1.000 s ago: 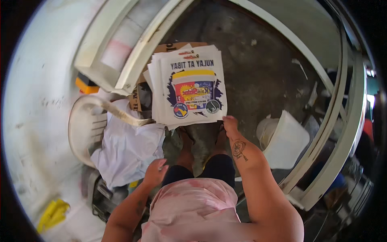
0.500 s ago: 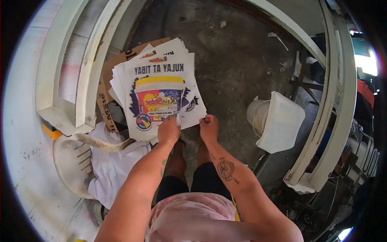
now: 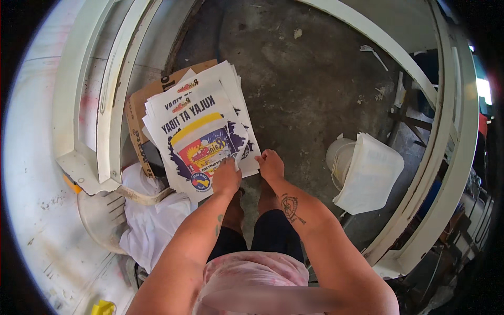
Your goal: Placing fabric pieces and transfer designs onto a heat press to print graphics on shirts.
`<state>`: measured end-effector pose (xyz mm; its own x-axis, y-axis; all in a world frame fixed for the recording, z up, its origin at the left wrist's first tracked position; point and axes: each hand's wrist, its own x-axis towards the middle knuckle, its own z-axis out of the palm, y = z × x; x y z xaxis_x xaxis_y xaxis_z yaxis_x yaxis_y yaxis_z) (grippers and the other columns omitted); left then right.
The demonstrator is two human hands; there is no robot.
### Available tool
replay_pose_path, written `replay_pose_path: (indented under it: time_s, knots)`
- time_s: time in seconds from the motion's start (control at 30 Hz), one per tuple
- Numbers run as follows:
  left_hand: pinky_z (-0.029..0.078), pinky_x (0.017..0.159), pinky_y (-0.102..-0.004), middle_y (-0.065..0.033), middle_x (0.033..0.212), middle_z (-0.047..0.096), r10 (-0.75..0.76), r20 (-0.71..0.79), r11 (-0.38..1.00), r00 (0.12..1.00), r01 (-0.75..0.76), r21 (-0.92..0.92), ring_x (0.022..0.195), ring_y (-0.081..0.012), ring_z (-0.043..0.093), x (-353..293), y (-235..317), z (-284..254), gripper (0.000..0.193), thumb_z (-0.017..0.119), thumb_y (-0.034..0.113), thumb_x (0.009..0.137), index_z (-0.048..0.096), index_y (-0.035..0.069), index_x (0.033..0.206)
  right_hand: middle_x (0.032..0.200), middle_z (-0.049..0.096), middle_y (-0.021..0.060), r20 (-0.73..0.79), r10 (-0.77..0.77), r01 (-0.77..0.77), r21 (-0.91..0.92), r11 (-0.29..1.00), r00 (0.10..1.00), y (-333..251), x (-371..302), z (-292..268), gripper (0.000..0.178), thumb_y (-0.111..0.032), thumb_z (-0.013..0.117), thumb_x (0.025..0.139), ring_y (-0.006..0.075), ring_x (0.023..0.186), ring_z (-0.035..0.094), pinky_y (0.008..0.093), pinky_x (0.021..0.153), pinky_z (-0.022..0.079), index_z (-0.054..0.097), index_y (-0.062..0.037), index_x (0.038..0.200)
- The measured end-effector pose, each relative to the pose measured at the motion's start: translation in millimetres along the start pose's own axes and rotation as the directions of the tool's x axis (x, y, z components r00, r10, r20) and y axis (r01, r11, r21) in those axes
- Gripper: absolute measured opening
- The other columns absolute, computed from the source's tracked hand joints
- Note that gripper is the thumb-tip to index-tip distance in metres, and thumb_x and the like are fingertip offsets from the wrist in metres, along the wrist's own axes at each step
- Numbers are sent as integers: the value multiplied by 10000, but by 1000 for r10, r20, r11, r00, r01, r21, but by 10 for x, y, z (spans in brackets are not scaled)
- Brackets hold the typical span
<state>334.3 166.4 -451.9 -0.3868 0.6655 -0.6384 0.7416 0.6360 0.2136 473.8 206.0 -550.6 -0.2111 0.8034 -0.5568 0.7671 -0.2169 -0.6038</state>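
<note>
Both hands gripping stack of printed sheets: left hand [image 3: 227, 178] pinching near edge of top sheet, right hand [image 3: 271, 165] closed on stack's [image 3: 202, 131] right corner. Lying on flattened cardboard [image 3: 137, 113] on concrete floor [image 3: 310, 89]. White bucket [image 3: 338, 157] standing well apart, rightward.

Two hands, the left hand [image 3: 227, 178] and right hand [image 3: 271, 164], one stack of printed posters [image 3: 202, 131], one white bucket [image 3: 340, 156], one cardboard box [image 3: 143, 107], one white plastic chair [image 3: 102, 215].

printed sheets [image 3: 202, 142] – glossy paper | floor [image 3: 310, 89] – rough concrete
</note>
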Motion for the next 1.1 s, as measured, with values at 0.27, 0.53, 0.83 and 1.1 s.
replay_pose_path:
  time_s: [0.27, 0.53, 0.83, 1.1]
  knots:
    - [497, 806, -428, -172, 1089, 561, 68, 40, 997, 997, -70, 40, 964, -356, 588, 65, 18, 63, 338, 610, 133, 784, 507, 31, 1090, 867, 578, 147, 58, -147, 155, -165, 974, 987, -102, -245, -286, 183, -196, 562, 868, 327, 829, 598, 425, 727, 492, 595, -23, 817]
    - [488, 811, -437, -130, 1093, 537, 116, 193, 971, 974, -152, 186, 1028, -345, 555, -118, -57, 204, 433, 659, 232, 771, 507, 63, 1140, 851, 628, 177, 232, 83, -70, -66, 995, 969, 68, -368, -186, 210, -222, 608, 798, 368, 827, 607, 444, 732, 482, 640, -43, 902]
    - [437, 893, -447, -170, 1170, 531, -87, 79, 944, 993, 107, -311, 1070, -380, 512, -1710, -1862, 441, 547, 622, 385, 810, 486, 98, 1256, 852, 655, 147, 503, 5, 187, -329, 926, 864, 909, -571, -280, 301, -318, 624, 808, 317, 830, 632, 422, 758, 493, 636, -57, 957]
    - [449, 898, -398, -193, 1097, 615, -757, 255, 380, 602, 722, -578, 1048, -334, 572, -3659, -3921, 606, 426, 614, 339, 781, 607, 29, 1073, 784, 657, 156, 547, -56, 394, -524, 755, 835, 1039, -920, -412, 180, -188, 651, 715, 296, 789, 640, 385, 731, 489, 661, -41, 819]
